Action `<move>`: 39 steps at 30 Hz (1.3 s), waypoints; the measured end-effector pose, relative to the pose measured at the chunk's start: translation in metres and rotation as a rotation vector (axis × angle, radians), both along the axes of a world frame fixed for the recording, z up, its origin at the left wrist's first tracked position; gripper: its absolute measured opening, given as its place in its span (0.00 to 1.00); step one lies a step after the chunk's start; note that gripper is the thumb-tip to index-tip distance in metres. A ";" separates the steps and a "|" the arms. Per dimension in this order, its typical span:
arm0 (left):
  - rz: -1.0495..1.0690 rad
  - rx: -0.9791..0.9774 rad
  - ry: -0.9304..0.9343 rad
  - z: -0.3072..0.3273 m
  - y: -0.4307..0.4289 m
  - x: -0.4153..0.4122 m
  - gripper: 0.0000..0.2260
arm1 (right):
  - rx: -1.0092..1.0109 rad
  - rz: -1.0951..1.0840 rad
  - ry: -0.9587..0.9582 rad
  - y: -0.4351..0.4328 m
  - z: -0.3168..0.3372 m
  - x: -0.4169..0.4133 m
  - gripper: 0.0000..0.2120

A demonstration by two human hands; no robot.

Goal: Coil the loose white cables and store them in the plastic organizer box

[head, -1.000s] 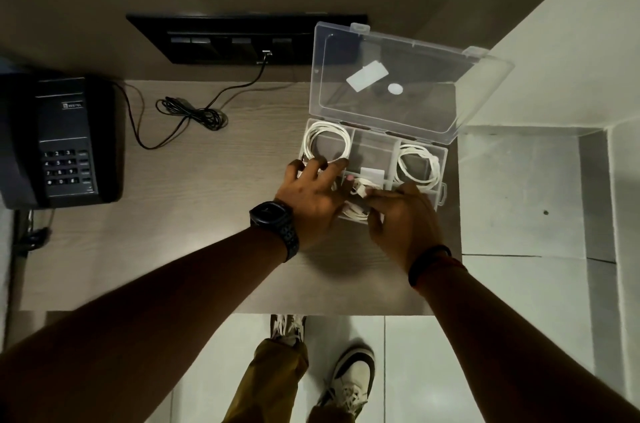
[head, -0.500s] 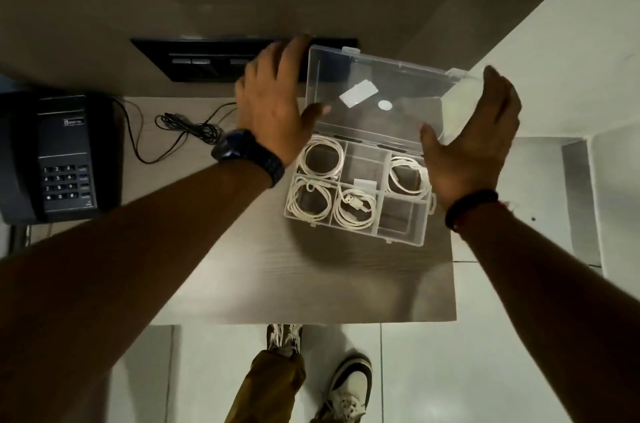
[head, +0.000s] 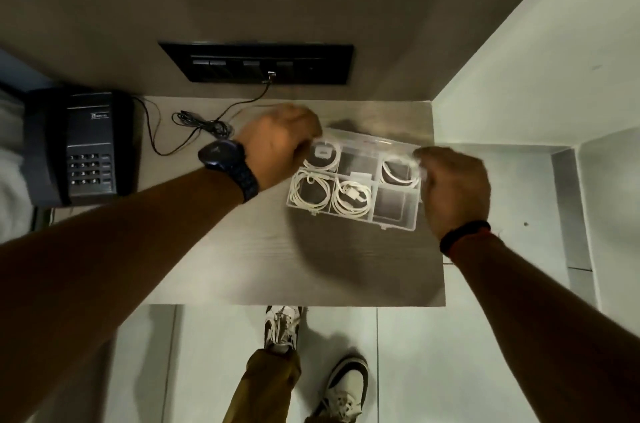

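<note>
A clear plastic organizer box (head: 394,215) with divided compartments sits on the pale wood-grain table (head: 242,249), toward 2 o'clock of the tabletop. Its clear lid (head: 360,145) lies down over the compartments, with a small white label over the compartment at 10 o'clock. The lid's far edge is blurred, so whether it is latched cannot be told. Four coiled white cables (head: 351,197) lie inside, each in its own compartment: one at 10 o'clock, one at 2 o'clock, one at 8 o'clock and one at 6 o'clock of the box. The left hand (head: 280,149), with a black wristwatch (head: 228,168) on its wrist, is at the box's 10 o'clock corner with curled fingers. The right hand (head: 453,187), with a dark wristband (head: 464,235), is at the box's 3 o'clock edge, also curled. Motion blur hides whether either hand actually grips the lid or only touches it. A black desk telephone (head: 83,149) stands at 9 o'clock of the table. A black wall switch panel (head: 256,62) is at 12 o'clock, and a thin black cord (head: 204,126) runs down from it to a bundle at 11 o'clock.
</note>
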State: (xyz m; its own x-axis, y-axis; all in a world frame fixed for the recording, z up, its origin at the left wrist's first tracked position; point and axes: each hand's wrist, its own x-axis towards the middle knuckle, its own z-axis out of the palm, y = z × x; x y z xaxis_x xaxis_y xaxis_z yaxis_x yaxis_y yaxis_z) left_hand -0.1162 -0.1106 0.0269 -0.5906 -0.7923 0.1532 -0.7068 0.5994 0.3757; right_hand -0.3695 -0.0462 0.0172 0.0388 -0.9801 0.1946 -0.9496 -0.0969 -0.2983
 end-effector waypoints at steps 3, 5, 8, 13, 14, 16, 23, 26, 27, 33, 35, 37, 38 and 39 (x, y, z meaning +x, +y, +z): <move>-0.175 0.205 -0.279 -0.024 0.038 0.004 0.22 | 0.230 0.175 0.098 0.031 -0.019 -0.002 0.20; -0.229 0.385 -0.557 -0.044 0.055 0.003 0.33 | 0.490 0.284 0.212 0.047 -0.035 -0.006 0.26; -0.204 0.460 -0.685 -0.071 0.074 0.001 0.41 | 0.610 0.318 0.267 0.062 -0.057 -0.009 0.34; -0.163 0.300 -0.582 -0.084 0.073 0.001 0.27 | 0.529 0.236 0.232 0.060 -0.071 -0.003 0.27; -0.143 0.308 -0.558 -0.083 0.072 0.001 0.25 | 0.525 0.225 0.232 0.058 -0.073 -0.001 0.26; -0.089 0.326 -0.534 -0.082 0.068 -0.001 0.22 | 0.517 0.202 0.224 0.054 -0.077 0.003 0.24; -0.007 0.207 -0.499 -0.094 0.049 -0.001 0.23 | 0.354 0.197 0.179 0.023 -0.082 0.001 0.19; 0.017 0.084 -0.393 -0.099 0.035 -0.008 0.15 | 0.275 0.180 0.196 0.004 -0.088 0.000 0.18; 0.043 0.042 -0.360 -0.101 0.029 -0.010 0.14 | 0.255 0.168 0.192 -0.003 -0.089 0.000 0.18; 0.143 0.081 -0.388 -0.104 0.009 -0.018 0.16 | 0.222 0.123 0.159 -0.025 -0.098 -0.003 0.20; 0.167 0.086 -0.401 -0.101 0.009 -0.019 0.17 | 0.324 0.094 0.135 -0.021 -0.100 -0.003 0.23; 0.133 0.148 -0.409 -0.093 0.012 -0.020 0.20 | 0.382 0.106 0.180 -0.015 -0.094 0.002 0.31; 0.093 0.170 -0.426 -0.088 0.013 -0.019 0.25 | 0.408 0.114 0.231 -0.013 -0.088 0.005 0.37; 0.053 0.182 -0.452 -0.085 0.014 -0.016 0.31 | 0.415 0.118 0.269 -0.011 -0.082 0.009 0.43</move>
